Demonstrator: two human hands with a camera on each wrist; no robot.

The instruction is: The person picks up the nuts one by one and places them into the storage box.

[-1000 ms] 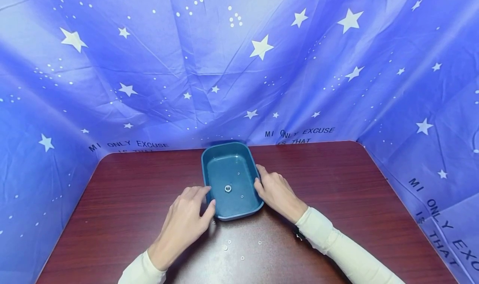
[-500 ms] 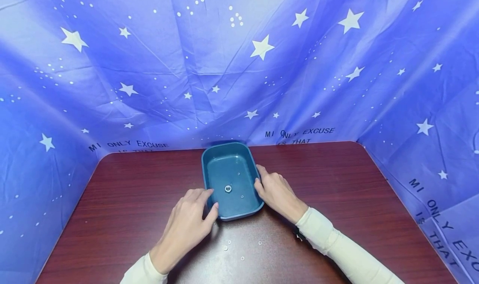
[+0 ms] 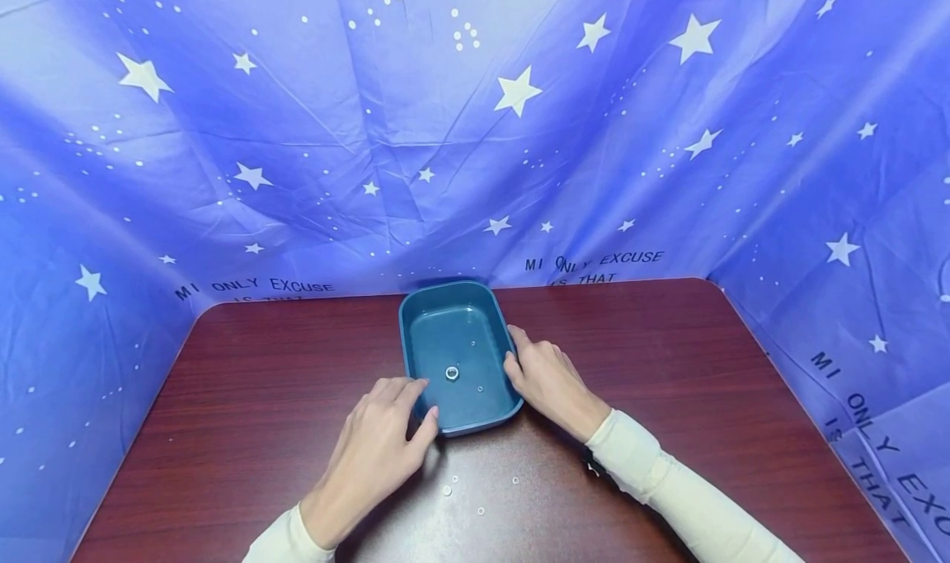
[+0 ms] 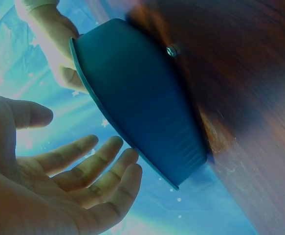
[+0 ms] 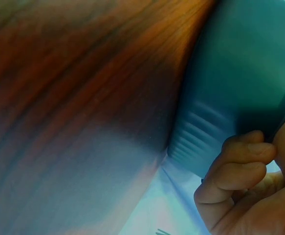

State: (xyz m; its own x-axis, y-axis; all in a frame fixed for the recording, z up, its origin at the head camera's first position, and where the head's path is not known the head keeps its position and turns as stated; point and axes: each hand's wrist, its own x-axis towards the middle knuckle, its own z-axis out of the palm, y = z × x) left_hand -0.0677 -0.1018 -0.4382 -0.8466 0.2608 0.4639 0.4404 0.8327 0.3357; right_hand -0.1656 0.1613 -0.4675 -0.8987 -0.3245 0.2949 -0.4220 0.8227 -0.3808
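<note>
Tray (image 3: 444, 340) | right hand (image 3: 549, 375) grips its side, probably to steady it | left hand (image 3: 374, 443), fingers loosely spread, holds nothing | nut (image 3: 452, 374) inside, likely for safekeeping

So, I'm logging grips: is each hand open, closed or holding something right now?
Left hand: open, holding nothing.
Right hand: closed, holding the blue tray at its right edge.

Off-white, lightly creased sleeves (image 3: 698, 493), bare hands (image 3: 371, 439), a small dark piece (image 3: 592, 463) beneath the right cuff (image 3: 619, 448).
</note>
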